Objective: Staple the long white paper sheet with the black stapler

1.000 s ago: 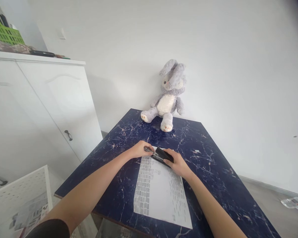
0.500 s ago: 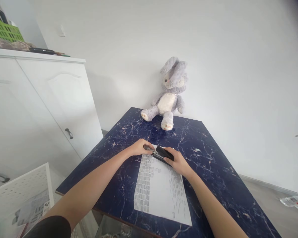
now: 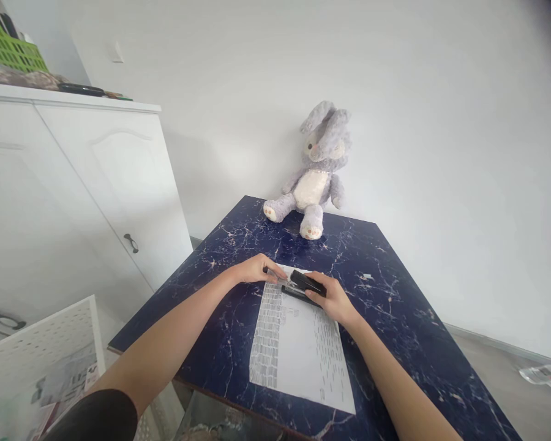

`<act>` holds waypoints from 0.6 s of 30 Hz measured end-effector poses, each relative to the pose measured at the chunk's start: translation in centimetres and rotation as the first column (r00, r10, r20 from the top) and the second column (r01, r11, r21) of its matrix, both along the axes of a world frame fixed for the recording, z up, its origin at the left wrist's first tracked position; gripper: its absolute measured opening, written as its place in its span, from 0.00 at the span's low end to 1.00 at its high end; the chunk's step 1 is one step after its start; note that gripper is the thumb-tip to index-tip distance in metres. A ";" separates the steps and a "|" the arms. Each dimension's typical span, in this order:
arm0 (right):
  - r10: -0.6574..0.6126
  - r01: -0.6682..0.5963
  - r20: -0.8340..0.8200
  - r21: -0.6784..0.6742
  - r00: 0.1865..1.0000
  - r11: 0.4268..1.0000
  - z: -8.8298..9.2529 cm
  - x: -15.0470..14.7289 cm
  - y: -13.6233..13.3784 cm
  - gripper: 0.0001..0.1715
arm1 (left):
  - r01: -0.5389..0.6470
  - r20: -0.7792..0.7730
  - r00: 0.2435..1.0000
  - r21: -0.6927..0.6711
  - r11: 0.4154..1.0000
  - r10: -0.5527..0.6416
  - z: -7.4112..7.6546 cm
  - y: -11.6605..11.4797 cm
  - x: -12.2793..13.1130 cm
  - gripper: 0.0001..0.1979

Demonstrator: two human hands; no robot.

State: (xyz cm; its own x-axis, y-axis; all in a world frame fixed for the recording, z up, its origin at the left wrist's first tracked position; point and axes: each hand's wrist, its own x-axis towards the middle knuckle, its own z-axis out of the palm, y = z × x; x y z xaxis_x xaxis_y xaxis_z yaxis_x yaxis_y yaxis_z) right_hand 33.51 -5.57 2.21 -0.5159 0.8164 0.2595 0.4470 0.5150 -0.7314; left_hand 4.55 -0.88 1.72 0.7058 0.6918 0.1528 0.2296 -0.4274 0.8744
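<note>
A black stapler (image 3: pixel 305 285) lies at the far edge of a printed paper sheet (image 3: pixel 298 343) on the dark blue marbled table (image 3: pixel 395 318). My right hand (image 3: pixel 333 300) is closed over the stapler's rear half. My left hand (image 3: pixel 257 269) rests at the sheet's far left corner, its fingers pinched on the metal front end of the stapler (image 3: pixel 275 274), which stands pulled out from the black body.
A grey plush rabbit (image 3: pixel 316 174) sits at the table's far edge against the white wall. A white cabinet (image 3: pixel 96 184) stands to the left, with a green crate (image 3: pixel 9 52) on top. A white pegboard panel (image 3: pixel 41 349) is at lower left. A plastic bottle (image 3: pixel 544 372) lies on the floor at right.
The hands stay on the stapler. The metal front part now sits a little farther from the black body. The camera has drifted slightly to the left.
</note>
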 end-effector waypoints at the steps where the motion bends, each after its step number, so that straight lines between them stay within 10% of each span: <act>1: 0.014 -0.014 -0.018 0.003 1.000 1.000 0.1 0.0 -0.1 0.17 | -0.021 0.033 0.999 -0.014 1.000 0.022 0.1 -0.3 0.4 0.21; 18: -0.033 0.033 -0.049 0.007 0.998 0.999 0.8 -2.4 -1.5 0.15 | -0.166 0.193 0.970 0.063 0.984 0.151 -0.2 -0.4 1.3 0.24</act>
